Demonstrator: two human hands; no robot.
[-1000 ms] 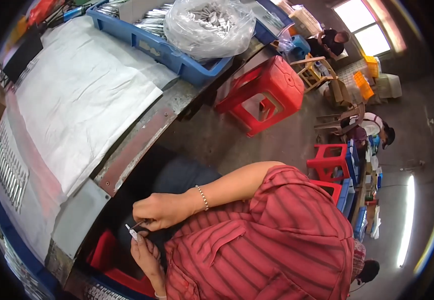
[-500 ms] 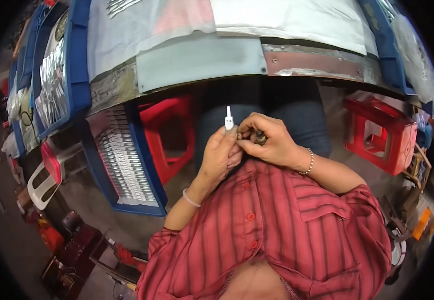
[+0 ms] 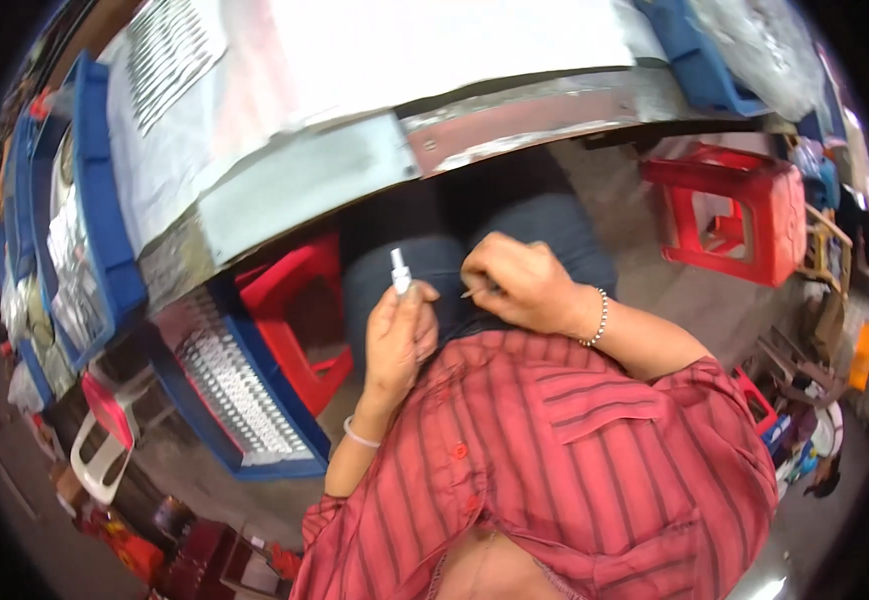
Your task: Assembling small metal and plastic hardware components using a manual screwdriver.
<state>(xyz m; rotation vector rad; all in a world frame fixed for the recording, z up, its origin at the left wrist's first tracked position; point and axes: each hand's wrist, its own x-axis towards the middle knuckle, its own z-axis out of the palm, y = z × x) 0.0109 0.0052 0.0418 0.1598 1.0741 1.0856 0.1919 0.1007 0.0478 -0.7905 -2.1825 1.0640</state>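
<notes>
My left hand (image 3: 398,338) is closed on a small white piece (image 3: 401,272) whose narrow stem points up, away from me. The lower end of that piece is hidden in the fingers. To its right, apart from it, my right hand (image 3: 527,285) is closed around a small tool; only its thin pointed tip (image 3: 471,293) shows between the fingers. Both hands are above my lap, just in front of the striped shirt. At my left stands a blue tray (image 3: 300,400) holding rows of small white and silvery pieces (image 3: 240,375).
The worktable edge (image 3: 305,195) runs ahead of me, under a white cloth (image 3: 435,50) with silvery strips (image 3: 168,50) at far left. Blue bins (image 3: 105,200) line the left side. A red stool (image 3: 785,225) stands right; another red stool (image 3: 295,330) is beside my left leg.
My hands have drawn apart; they were together at the white piece. The tool's dark, brassy body showed in my right hand before and is hidden now. The whole view has turned and shifted.
</notes>
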